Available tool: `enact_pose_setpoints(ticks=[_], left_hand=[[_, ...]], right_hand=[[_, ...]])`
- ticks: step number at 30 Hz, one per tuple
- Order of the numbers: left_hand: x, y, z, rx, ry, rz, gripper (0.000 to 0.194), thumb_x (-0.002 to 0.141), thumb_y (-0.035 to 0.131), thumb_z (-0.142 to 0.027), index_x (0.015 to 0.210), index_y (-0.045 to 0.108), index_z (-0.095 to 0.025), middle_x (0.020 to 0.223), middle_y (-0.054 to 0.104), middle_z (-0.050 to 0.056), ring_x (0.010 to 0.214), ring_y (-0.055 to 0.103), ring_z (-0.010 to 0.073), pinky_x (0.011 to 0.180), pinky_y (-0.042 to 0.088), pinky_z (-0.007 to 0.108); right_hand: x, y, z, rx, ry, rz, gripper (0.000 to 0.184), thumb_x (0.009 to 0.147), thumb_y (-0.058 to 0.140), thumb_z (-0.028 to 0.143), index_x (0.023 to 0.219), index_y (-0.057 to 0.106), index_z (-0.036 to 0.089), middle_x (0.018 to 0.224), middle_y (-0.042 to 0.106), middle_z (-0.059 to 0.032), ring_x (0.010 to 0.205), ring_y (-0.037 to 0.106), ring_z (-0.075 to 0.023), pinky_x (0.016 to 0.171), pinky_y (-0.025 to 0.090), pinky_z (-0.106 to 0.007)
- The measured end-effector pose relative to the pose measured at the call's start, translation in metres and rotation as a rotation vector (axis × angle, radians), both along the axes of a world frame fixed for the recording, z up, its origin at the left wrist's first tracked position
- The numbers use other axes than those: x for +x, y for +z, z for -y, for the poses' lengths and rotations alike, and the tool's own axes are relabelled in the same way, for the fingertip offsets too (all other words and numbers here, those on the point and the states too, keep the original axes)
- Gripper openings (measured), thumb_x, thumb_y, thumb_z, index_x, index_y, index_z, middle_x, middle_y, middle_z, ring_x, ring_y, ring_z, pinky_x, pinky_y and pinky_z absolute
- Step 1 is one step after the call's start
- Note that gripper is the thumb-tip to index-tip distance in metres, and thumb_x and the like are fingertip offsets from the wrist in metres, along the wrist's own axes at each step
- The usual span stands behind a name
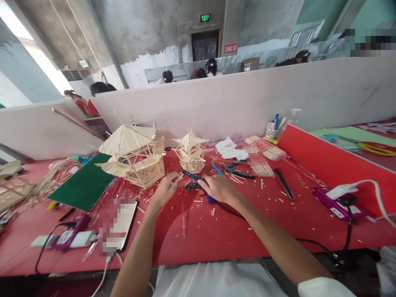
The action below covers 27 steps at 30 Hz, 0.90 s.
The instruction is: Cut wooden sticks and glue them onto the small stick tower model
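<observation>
My right hand (218,187) is wrapped round a blue glue gun (191,175) with an orange trigger, its front end pointing up and left. My left hand (168,185) is closed in a pinch near that end, on what looks like a short wooden stick (180,176). Just beyond the hands stands a small pagoda model (190,153) of thin wooden sticks. To its left is a larger stick-built pavilion (133,154) with tiered roofs. A dark clump (191,186), too small to make out, lies under the glue gun.
Pliers (239,171), a dark utility knife (284,184) and bagged sticks (260,161) lie to the right. A phone (125,227), a green board (83,181) and a purple power strip (72,233) are at left. Another power strip (337,202) sits by a red board (334,165). Stick scraps litter the red table.
</observation>
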<state>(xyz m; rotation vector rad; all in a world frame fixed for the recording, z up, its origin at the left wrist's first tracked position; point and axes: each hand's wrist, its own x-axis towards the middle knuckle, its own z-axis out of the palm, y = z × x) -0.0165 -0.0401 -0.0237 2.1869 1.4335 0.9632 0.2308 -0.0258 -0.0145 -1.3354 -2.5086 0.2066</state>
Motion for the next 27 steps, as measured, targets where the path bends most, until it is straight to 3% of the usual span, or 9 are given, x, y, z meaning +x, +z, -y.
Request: enact_pose_setpoints(ticks=[7, 12, 19, 24, 27], left_hand=[[-0.007, -0.013, -0.009, 0.063, 0.075, -0.077, 0.028, 0.100, 0.046, -0.031, 0.106, 0.070, -0.018, 0.106, 0.075, 0.009, 0.096, 0.068, 0.0218, 0.086, 0.048, 0.030], [-0.018, -0.023, -0.016, 0.065, 0.181, -0.174, 0.031, 0.094, 0.047, -0.016, 0.112, 0.072, -0.017, 0.101, 0.077, 0.010, 0.092, 0.071, 0.0219, 0.085, 0.052, 0.031], [-0.026, -0.023, -0.021, 0.040, 0.284, -0.240, 0.037, 0.086, 0.052, -0.008, 0.116, 0.071, -0.017, 0.114, 0.075, 0.013, 0.105, 0.071, 0.0250, 0.095, 0.053, 0.036], [-0.014, -0.017, -0.014, 0.074, 0.247, -0.094, 0.026, 0.094, 0.049, -0.018, 0.112, 0.067, -0.018, 0.107, 0.076, 0.010, 0.098, 0.071, 0.0224, 0.089, 0.053, 0.033], [-0.004, -0.011, -0.006, 0.058, 0.187, 0.058, 0.016, 0.097, 0.050, -0.029, 0.105, 0.062, -0.020, 0.093, 0.075, 0.005, 0.086, 0.070, 0.0183, 0.078, 0.052, 0.027]], right_hand=[[0.049, 0.020, -0.011, -0.094, -0.141, 0.144, 0.057, 0.103, 0.031, 0.058, 0.117, 0.063, 0.013, 0.109, 0.073, -0.0195, 0.103, 0.069, -0.0350, 0.084, 0.047, -0.039], [0.064, 0.006, -0.027, -0.159, -0.364, 0.234, 0.062, 0.101, 0.039, 0.057, 0.127, 0.057, 0.003, 0.124, 0.064, -0.0301, 0.119, 0.060, -0.0408, 0.090, 0.047, -0.046], [0.062, -0.013, -0.035, -0.204, -0.465, 0.279, 0.064, 0.101, 0.044, 0.052, 0.131, 0.055, -0.003, 0.131, 0.058, -0.0345, 0.127, 0.052, -0.0434, 0.097, 0.042, -0.054], [0.056, -0.010, -0.029, -0.073, -0.428, 0.216, 0.057, 0.093, 0.062, 0.049, 0.127, 0.060, 0.004, 0.129, 0.059, -0.0306, 0.125, 0.053, -0.0436, 0.097, 0.044, -0.052], [0.044, -0.006, -0.023, 0.048, -0.214, 0.052, 0.040, 0.094, 0.064, 0.037, 0.124, 0.062, 0.012, 0.121, 0.066, -0.0220, 0.116, 0.061, -0.0351, 0.095, 0.048, -0.045]])
